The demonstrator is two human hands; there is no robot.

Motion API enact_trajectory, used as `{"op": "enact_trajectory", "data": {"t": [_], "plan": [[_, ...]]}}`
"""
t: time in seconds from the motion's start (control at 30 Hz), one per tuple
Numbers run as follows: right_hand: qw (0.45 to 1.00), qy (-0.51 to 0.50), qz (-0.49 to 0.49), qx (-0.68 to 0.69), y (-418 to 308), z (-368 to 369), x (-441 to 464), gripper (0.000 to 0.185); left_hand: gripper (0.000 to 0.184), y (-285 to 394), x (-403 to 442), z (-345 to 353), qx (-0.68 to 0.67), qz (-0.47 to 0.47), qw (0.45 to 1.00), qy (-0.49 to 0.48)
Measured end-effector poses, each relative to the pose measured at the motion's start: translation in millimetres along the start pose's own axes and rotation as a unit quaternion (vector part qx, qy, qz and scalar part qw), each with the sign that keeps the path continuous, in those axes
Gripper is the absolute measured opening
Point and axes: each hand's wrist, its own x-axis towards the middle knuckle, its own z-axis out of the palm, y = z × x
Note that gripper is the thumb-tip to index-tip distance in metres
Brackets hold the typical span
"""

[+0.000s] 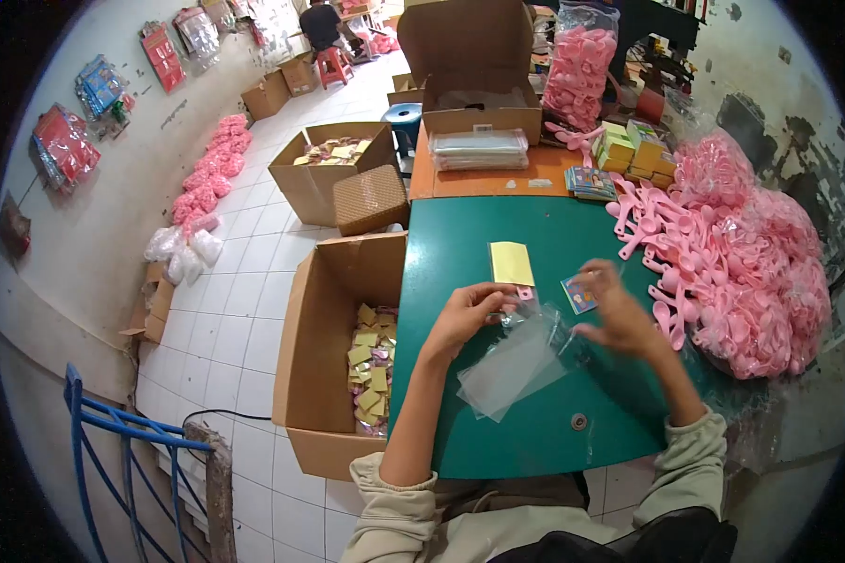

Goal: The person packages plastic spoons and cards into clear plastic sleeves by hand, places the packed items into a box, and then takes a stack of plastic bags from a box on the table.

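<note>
My left hand is closed, pinching the lower end of a clear plastic packet with a yellow card in it. A bit of pink spoon handle shows beside its fingertips. My right hand, slightly blurred, is open, thumb and fingers apart. By its fingertips is a small colourful printed card; whether they touch it I cannot tell. Between the hands, several clear plastic bags lie loosely fanned on the green tabletop.
Pink spoons are heaped along the table's right side. Card stacks and small boxes stand behind. Left of the table, an open carton holds packed yellow-card packets. A blue metal railing is at lower left.
</note>
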Motion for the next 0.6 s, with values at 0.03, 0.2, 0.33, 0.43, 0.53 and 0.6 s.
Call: {"op": "enact_trajectory", "data": {"t": [0.03,0.2,0.33,0.43,0.53,0.6], "plan": [[0.999,-0.015,0.026,0.033,-12,18,9,0.051,0.029,3,-2,1,-0.001,0.018,1.0,0.003],[0.991,0.09,-0.042,0.087,7,74,31,0.025,0.031,12,-9,-2,0.001,0.007,1.0,-0.022],[0.982,0.116,-0.03,0.149,17,78,25,0.024,0.028,19,-18,-7,0.078,-0.001,0.997,0.029],[0.971,0.117,0.009,0.208,21,81,21,0.022,0.022,18,-15,-3,0.171,0.018,0.984,0.037],[0.945,0.106,0.058,0.303,19,81,21,0.019,0.017,8,-7,-1,0.236,0.058,0.969,0.032],[0.911,0.09,0.102,0.39,16,79,21,0.017,0.015,4,-5,-2,0.254,0.074,0.964,0.036]]}}
